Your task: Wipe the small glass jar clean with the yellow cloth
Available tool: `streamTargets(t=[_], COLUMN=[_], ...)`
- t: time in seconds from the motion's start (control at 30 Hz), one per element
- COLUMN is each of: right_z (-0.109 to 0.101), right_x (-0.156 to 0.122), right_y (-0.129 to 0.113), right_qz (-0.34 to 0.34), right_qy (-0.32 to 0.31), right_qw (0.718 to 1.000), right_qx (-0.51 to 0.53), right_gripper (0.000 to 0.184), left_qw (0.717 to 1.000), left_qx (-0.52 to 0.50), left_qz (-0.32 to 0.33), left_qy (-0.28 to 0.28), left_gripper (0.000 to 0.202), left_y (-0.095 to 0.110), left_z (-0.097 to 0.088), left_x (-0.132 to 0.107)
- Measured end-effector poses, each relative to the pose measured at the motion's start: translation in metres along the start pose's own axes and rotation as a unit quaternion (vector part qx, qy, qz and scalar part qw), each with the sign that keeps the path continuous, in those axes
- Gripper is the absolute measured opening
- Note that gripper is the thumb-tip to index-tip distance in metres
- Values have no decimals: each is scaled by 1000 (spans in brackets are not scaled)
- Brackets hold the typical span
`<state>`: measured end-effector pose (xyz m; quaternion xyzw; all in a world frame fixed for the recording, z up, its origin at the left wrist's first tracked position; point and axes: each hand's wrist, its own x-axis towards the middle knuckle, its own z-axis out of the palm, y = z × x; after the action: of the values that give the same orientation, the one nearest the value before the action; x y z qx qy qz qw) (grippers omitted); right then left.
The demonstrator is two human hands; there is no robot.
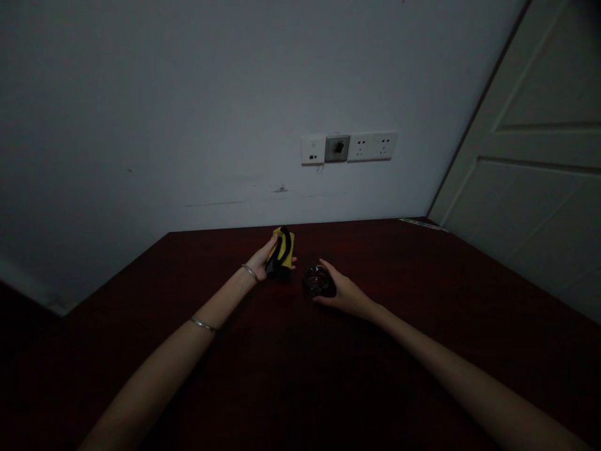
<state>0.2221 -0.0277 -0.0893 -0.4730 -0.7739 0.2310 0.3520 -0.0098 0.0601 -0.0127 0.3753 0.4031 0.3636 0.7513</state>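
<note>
My left hand [263, 257] is closed around a small yellow and black object [280, 252], holding it upright on the dark red table [422, 300]. Just to its right, my right hand [345, 293] curls around a small dark round glass dish [317, 280] that rests on the table. Thumb and fingers wrap its right side. The two objects stand a few centimetres apart near the table's far middle. The room is dim, and the dish's contents cannot be made out.
A grey-white wall [188, 113] rises behind the table, carrying a row of sockets and a switch [348, 148]. At the right stands a white panelled door [539, 175]. A thin pale strip [422, 223] lies at the table's far right corner.
</note>
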Motion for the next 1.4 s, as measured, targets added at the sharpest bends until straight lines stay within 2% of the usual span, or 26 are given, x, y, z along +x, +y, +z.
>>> streamTargets(t=[0.13,0.2,0.27,0.3,0.37,0.43,0.47,0.6,0.73,0.8,0.83,0.9,0.97,1.07,1.2,1.3,1.4], right_z=[-2,-3,-3,-3,-2,-1,-1,-2,-1,0,1,3,4,4,2,2,2], right_x=[-2,-2,-2,-2,-1,0,0,0,1,1,1,1,1,2,2,2,2], right_y=[-2,-2,-1,0,2,4,5,4,4,7,9,12,14,12,8,7,8], right_qz=[-12,-19,-18,-15,-10,-7,-8,-10,-6,-3,-4,-3,-1,4,9,19,12], right_qy=[1,0,-2,-2,0,5,6,11,15,18,19,21,23,23,19,20,26], right_qw=[1000,1000,1000,1000,1000,1000,1000,1000,1000,1000,1000,1000,1000,1000,1000,999,999], right_qx=[-16,-21,-19,-16,-6,4,8,23,21,14,11,5,0,-5,-15,-30,-42], right_gripper=[98,97,98,100,103,105,105,103,101,103,104,108,111,112,112,110,109], left_qw=[996,987,953,918,822,711,661,463,267,198,176,164,183,228,264,277,277], left_qx=[68,153,275,344,487,603,649,773,814,823,826,825,817,799,793,794,784], left_qz=[-48,5,123,187,260,286,294,357,438,450,451,452,452,445,402,378,365], left_qy=[-41,-41,-39,-57,-143,-221,-236,-247,-271,-283,-289,-299,-309,-335,-374,-388,-419], left_gripper=[29,22,22,26,30,30,32,33,25,27,28,30,32,39,47,47,40], left_y=[7,13,22,27,36,41,41,31,20,18,17,16,14,11,11,12,12], left_z=[-3,0,7,11,22,34,40,61,66,62,60,54,50,46,47,52,58], left_x=[-1,-1,-1,-1,-1,-2,-3,-6,-7,-7,-8,-8,-9,-8,-5,-5,-4])
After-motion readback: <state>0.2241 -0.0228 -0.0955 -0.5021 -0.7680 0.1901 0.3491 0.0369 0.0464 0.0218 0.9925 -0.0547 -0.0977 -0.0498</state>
